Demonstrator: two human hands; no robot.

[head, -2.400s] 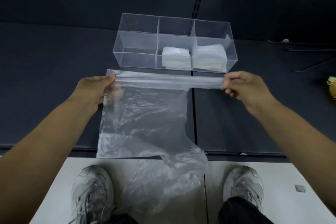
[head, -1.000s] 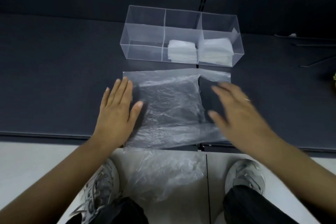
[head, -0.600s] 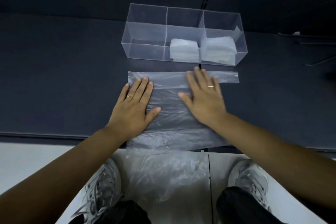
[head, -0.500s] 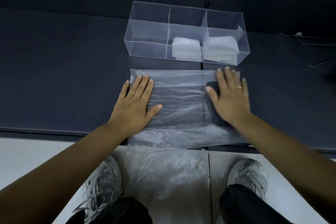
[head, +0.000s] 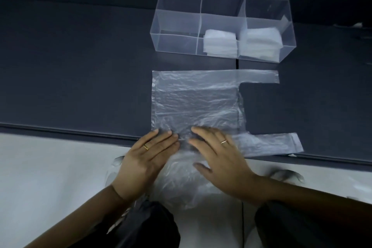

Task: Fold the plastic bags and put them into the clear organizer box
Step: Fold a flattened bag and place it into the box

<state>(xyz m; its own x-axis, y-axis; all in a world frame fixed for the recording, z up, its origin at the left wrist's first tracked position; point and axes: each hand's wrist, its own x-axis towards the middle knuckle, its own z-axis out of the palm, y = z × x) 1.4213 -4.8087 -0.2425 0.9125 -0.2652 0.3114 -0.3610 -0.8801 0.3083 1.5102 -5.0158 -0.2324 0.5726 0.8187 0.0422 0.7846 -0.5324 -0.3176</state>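
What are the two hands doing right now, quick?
Left hand: open, fingers flat on the plastic bag.
Right hand: open, flat on the same bag.

The left hand (head: pixel 147 159) and right hand (head: pixel 219 159) slid back over the plastic bag (head: pixel 197 102) to the table (head: pixel 80 86) edge, closing together; the bag seemingly lay flatter.

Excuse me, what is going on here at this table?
A person has a clear plastic bag spread on the dark table, the left hand and the right hand pressing flat on its near part. It is not yet folded. In the clear organizer box behind, folded bags sit in the middle and right compartments.
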